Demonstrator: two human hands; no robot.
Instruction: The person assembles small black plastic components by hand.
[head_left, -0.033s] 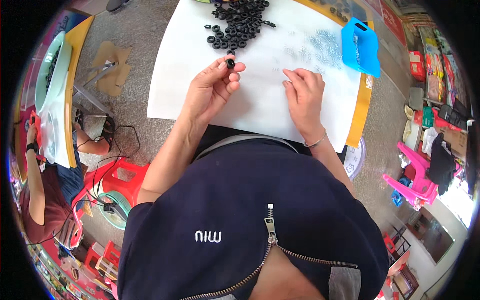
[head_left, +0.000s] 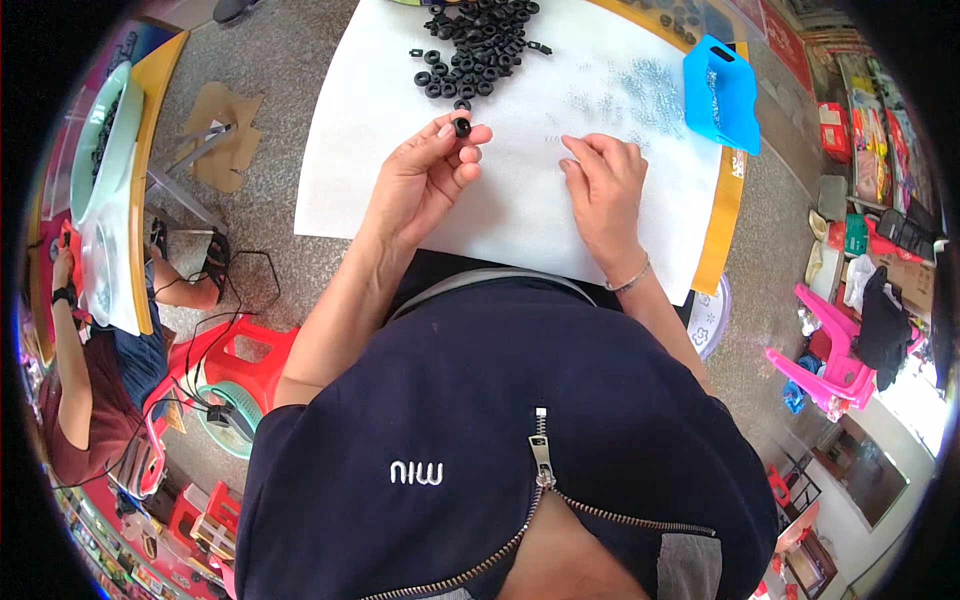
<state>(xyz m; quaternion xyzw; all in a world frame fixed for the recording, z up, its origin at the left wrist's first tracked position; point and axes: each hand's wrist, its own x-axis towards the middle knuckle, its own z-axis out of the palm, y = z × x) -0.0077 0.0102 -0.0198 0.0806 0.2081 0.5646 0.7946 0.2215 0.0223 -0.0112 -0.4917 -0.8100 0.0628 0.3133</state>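
Between the thumb and fingers of my left hand (head_left: pixel 425 170) is a small black ring-shaped plastic part (head_left: pixel 461 128), its hole turned up. This hand is over the near side of a pile of similar black parts (head_left: pixel 475 50) on the white tabletop (head_left: pixel 350 130). My right hand (head_left: pixel 610 190) is lower right of several tiny metal pieces (head_left: pixel 553 139), thumb and forefinger a little apart and nothing visible between them. Farther right, many more tiny shiny pieces (head_left: pixel 645 95) lie scattered. I cannot tell whether the right fingertips touch any.
A blue open bin (head_left: pixel 722 100) stands at the table's right edge, with small pieces inside. At the left, another person (head_left: pixel 85 400) sits by a table with a pale green basin (head_left: pixel 105 150). A red stool (head_left: pixel 240 350), loose cables and a pink stool (head_left: pixel 835 350) stand around.
My right hand has shifted very slightly left, toward the tiny metal pieces. The left hand keeps the black part at nearly the same spot.
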